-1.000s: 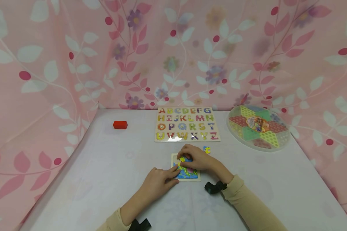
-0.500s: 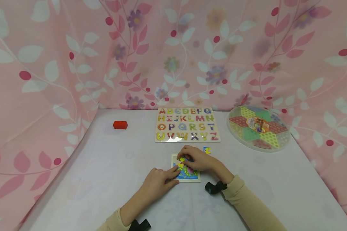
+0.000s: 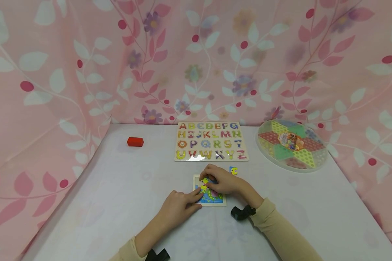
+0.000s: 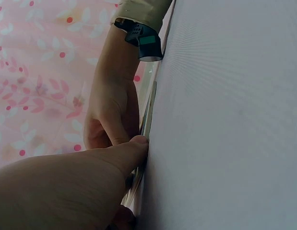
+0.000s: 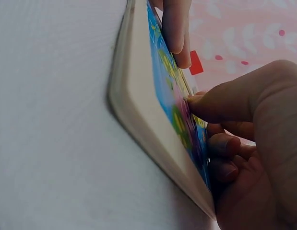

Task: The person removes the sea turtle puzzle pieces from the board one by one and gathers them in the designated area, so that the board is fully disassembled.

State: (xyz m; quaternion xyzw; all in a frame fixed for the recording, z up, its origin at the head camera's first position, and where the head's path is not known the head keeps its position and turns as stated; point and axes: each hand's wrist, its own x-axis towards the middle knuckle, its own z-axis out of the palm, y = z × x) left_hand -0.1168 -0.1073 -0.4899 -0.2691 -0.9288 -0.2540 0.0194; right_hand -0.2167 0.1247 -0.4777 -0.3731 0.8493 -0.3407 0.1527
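- Puzzle board, 1: mid tabletop, well off far edge.
- Loose pc., 1: near board's far R corner.
- L hand: fingers extended, touching board.
- R hand: fingers curled at board; hold, cannot tell.

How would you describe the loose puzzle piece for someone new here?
On the white table, find the alphabet board. Between its near edge and the right hand lies a blue-and-yellow piece, the only one visible outside the framed puzzle.
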